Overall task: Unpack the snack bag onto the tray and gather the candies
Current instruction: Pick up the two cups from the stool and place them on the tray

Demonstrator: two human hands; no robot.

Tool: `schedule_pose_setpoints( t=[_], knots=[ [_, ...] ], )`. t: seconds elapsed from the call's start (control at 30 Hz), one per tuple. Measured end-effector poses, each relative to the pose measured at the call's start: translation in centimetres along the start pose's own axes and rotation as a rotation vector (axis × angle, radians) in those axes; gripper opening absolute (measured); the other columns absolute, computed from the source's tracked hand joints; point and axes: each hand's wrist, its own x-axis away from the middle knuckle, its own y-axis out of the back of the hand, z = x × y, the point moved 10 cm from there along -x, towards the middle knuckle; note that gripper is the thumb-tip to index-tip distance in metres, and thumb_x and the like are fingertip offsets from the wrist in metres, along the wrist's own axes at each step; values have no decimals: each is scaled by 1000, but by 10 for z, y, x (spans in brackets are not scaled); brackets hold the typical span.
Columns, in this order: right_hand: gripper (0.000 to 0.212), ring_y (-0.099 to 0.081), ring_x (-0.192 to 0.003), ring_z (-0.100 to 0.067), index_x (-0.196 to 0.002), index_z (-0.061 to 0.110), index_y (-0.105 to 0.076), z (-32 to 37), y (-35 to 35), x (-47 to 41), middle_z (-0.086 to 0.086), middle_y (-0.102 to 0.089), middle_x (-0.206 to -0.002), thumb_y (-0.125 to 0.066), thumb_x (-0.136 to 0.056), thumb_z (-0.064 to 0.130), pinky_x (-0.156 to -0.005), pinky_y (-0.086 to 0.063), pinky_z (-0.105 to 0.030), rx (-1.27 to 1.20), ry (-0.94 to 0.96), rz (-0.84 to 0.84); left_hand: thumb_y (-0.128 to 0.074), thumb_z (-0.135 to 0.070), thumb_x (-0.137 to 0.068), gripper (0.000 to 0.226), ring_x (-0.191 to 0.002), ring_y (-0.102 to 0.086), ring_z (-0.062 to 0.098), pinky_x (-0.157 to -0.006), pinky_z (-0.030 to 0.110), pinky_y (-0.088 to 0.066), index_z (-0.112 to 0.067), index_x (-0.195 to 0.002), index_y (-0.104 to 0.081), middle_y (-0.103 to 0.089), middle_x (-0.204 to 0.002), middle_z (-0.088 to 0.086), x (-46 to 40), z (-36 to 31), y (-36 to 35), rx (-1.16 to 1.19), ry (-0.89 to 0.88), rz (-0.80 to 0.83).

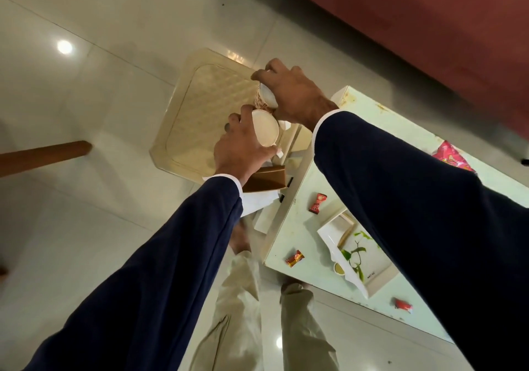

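Note:
My left hand (pixel 243 150) grips a white paper cup (pixel 265 131) whose open mouth faces me. My right hand (pixel 292 92) holds a second paper cup (pixel 264 98) with a red pattern, just above the first. Both cups hang over the near right part of a clear beige tray (pixel 200 107) that seems to lie on the floor. A brown paper bag (pixel 266 180) sits below my left wrist at the table's corner. Three red wrapped candies lie on the pale table: one (pixel 317 203), another (pixel 294 258) and a third (pixel 403 303).
The pale green table (pixel 300 236) also bears a white box with a leaf print (pixel 357 253), a small round lid (pixel 339 268) and a pink snack packet (pixel 453 158). A dark red sofa (pixel 429 27) is behind. A wooden leg (pixel 45 156) lies left. My legs stand below.

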Motion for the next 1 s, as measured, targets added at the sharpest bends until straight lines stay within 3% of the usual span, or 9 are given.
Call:
schedule_pose_setpoints(
  t=[0.1,0.23,0.37,0.43,0.53,0.7,0.77,0.87,1.0],
  knots=[
    [71,-47,-120,-39,-139,30,-44,-1,-3,-1,-7,-41,-142,-81,-79,26,-84,-58,-52,-43,-22,-38,-80,-68,-69,95,-108,-65,33,-77,43,-57,-21,-138,-36,-55,-133,11,0,-1,3,-22,33,-70],
    [68,-46,-121,-36,-135,30,-45,-5,-1,3,-8,-42,-139,-82,-78,28,-84,-58,-51,-88,6,-71,-81,-61,-72,90,-108,-66,32,-80,42,-56,-20,-139,-38,-56,-132,10,2,-3,2,53,35,-117],
    [70,-44,-125,-30,-133,30,-47,-36,5,24,-5,-42,-139,-84,-74,23,-95,-56,-45,-321,-26,-131,-84,-56,-71,88,-109,-65,29,-84,40,-55,-22,-139,-40,-58,-132,7,-1,-1,7,148,37,-133],
    [71,-43,-127,-25,-131,32,-48,-63,12,47,-1,-42,-139,-85,-72,22,-96,-56,-38,-504,-97,-214,-86,-55,-70,87,-111,-64,27,-84,38,-53,-23,-138,-41,-58,-133,4,0,-7,15,178,-9,-166],
    [71,-51,-121,-15,-127,31,-50,-115,14,110,4,-47,-135,-89,-69,21,-82,-58,-20,-901,-258,-400,-87,-58,-67,88,-111,-60,18,-86,34,-55,-28,-136,-41,-58,-134,-3,5,-31,23,240,-94,-185],
    [64,-72,-108,-24,-129,20,-51,-183,-56,252,-5,-62,-131,-86,-76,12,-79,-63,-48,-1736,-566,-560,-85,-64,-62,85,-110,-60,17,-86,40,-60,-38,-129,-40,-55,-124,-14,23,-101,-4,332,-202,8],
    [63,-72,-108,-31,-132,19,-49,-195,-92,308,-10,-64,-132,-83,-80,12,-80,-61,-51,-1929,-685,-621,-86,-64,-61,83,-108,-62,18,-82,39,-59,-41,-127,-41,-56,-121,-15,38,-133,-27,318,-265,110],
    [66,-72,-108,-33,-134,20,-48,-210,-134,388,-5,-70,-125,-84,-78,16,-78,-61,-47,-1982,-799,-685,-90,-57,-63,84,-109,-60,18,-85,36,-53,-40,-128,-41,-56,-122,-14,67,-184,-77,221,-384,255],
    [70,-69,-111,-26,-124,27,-53,-230,-179,458,-3,-67,-125,-89,-64,21,-79,-63,-52,-1694,-951,-574,-89,-57,-63,81,-108,-63,22,-86,39,-54,-39,-127,-42,-60,-123,-11,106,-229,-148,10,-489,405]
  ],
)
